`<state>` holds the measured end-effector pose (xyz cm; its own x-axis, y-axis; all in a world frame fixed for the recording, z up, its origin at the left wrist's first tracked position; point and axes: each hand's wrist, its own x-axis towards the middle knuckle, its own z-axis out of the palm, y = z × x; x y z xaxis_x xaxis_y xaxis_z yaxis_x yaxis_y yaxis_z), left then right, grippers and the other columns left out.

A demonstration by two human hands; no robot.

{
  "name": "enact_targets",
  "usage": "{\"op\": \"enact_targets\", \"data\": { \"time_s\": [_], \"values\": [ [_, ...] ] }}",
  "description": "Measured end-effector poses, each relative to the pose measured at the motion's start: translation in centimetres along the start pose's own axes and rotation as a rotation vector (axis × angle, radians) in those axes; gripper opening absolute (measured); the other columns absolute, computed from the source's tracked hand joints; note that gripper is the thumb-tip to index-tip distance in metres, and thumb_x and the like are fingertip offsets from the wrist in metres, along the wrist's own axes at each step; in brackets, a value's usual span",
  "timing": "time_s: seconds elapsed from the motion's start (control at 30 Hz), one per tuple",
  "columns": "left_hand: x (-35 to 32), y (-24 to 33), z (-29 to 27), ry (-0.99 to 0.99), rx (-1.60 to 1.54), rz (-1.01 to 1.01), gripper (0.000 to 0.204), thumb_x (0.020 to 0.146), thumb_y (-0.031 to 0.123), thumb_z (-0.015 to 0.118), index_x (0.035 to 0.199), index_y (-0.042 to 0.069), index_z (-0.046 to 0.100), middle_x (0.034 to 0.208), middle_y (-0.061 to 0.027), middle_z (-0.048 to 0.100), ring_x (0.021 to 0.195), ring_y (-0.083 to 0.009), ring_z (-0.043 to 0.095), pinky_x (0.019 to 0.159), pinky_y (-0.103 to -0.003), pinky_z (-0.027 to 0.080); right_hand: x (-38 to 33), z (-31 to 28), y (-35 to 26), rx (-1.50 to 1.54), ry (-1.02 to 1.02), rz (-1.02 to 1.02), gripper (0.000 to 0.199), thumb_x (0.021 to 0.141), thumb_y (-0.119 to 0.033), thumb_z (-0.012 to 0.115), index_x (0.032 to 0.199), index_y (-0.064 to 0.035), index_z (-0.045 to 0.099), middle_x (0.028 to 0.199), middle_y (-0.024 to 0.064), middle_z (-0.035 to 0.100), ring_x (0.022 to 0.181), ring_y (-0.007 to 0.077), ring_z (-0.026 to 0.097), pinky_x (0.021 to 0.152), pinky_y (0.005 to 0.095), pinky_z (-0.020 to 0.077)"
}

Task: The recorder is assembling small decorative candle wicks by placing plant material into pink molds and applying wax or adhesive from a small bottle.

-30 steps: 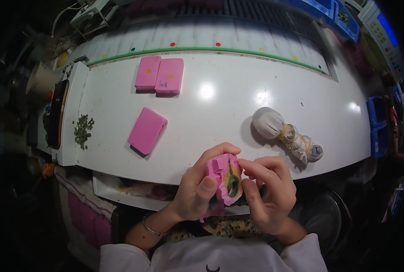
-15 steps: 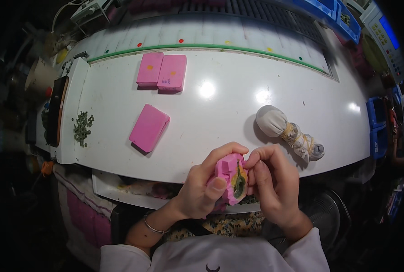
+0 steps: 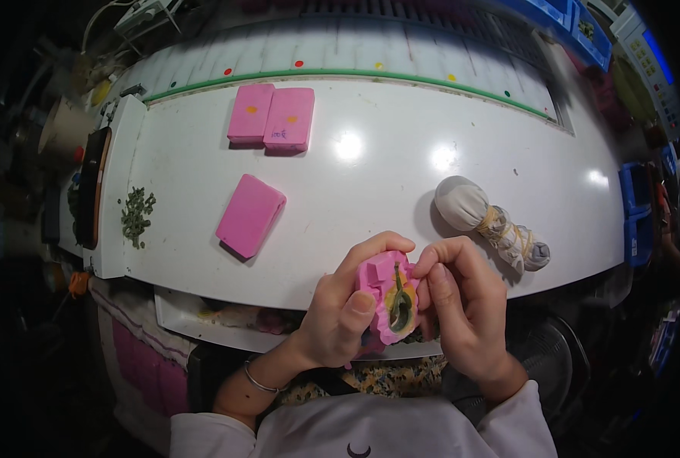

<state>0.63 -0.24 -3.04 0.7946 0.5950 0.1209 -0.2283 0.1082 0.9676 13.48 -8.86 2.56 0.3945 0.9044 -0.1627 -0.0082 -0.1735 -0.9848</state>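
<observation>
Spread along the right side of the pink mould (image 3: 380, 279) a second ago, the right hand's (image 3: 471, 320) thumb and index finger are now curled close together at its right edge, though whether they pinch it I cannot tell. The left hand (image 3: 338, 313) holds the mould, hollow side up with a dark green piece (image 3: 402, 309) in it, over the white table's (image 3: 340, 206) near edge, between a pink block (image 3: 251, 215) and a tied cloth bundle (image 3: 462, 203).
</observation>
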Motion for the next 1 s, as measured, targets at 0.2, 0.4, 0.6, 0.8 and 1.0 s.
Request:
{"op": "enact_targets", "data": {
  "time_s": [0.2, 0.4, 0.6, 0.8, 1.0],
  "values": [
    [0.0, -0.2, -0.1, -0.012, 0.011, -0.008, 0.065, 0.094, 0.052, 0.033, 0.127, -0.003, 0.037, 0.094, -0.0126, 0.061, 0.084, -0.0166, 0.060, 0.076, -0.027, 0.047, 0.2, -0.3, -0.1, 0.012, -0.003, -0.012, 0.011, 0.092, 0.003, 0.040, 0.093, 0.0039, 0.051, 0.088, 0.0086, 0.053, 0.064, 0.0057, 0.053, 0.051, 0.0183, 0.0418],
    [0.1, -0.4, -0.3, 0.019, 0.005, -0.002, 0.065, 0.094, 0.052, 0.033, 0.128, -0.004, 0.035, 0.099, -0.0140, 0.059, 0.087, -0.0166, 0.059, 0.078, -0.028, 0.046, -0.4, -0.6, -0.8, 0.026, -0.078, -0.033, 0.012, 0.090, 0.005, 0.042, 0.097, 0.0051, 0.051, 0.094, 0.0091, 0.052, 0.070, 0.0070, 0.054, 0.055, 0.0184, 0.0473],
    [0.3, -0.2, -0.2, 0.030, 0.043, 0.010, 0.066, 0.094, 0.052, 0.034, 0.128, -0.004, 0.033, 0.098, -0.0145, 0.058, 0.086, -0.0172, 0.058, 0.079, -0.028, 0.045, 0.0, -0.6, -1.5, 0.232, -0.035, 0.071, 0.023, 0.087, 0.002, 0.054, 0.109, 0.0062, 0.049, 0.098, 0.0074, 0.053, 0.084, 0.0071, 0.053, 0.062, 0.0175, 0.0498],
    [0.3, -0.1, 0.1, 0.065, 0.038, 0.014, 0.071, 0.091, 0.056, 0.041, 0.129, -0.004, 0.032, 0.099, -0.0137, 0.058, 0.090, -0.0175, 0.057, 0.082, -0.028, 0.044, 0.0, -0.9, -0.6, 0.304, -0.066, 0.062, 0.030, 0.087, 0.002, 0.055, 0.115, 0.0068, 0.048, 0.100, 0.0073, 0.053, 0.089, 0.0070, 0.051, 0.069, 0.0186, 0.0497],
    [0.1, -0.5, 0.2, 0.069, -0.014, -0.019, 0.074, 0.089, 0.058, 0.043, 0.128, -0.004, 0.033, 0.105, -0.0151, 0.056, 0.093, -0.0170, 0.056, 0.084, -0.028, 0.044, 0.2, -1.9, -0.2, 0.331, -0.131, 0.054, 0.027, 0.086, 0.005, 0.055, 0.112, 0.0079, 0.053, 0.108, 0.0103, 0.055, 0.097, 0.0113, 0.054, 0.078, 0.0207, 0.0485]
  ]
}}
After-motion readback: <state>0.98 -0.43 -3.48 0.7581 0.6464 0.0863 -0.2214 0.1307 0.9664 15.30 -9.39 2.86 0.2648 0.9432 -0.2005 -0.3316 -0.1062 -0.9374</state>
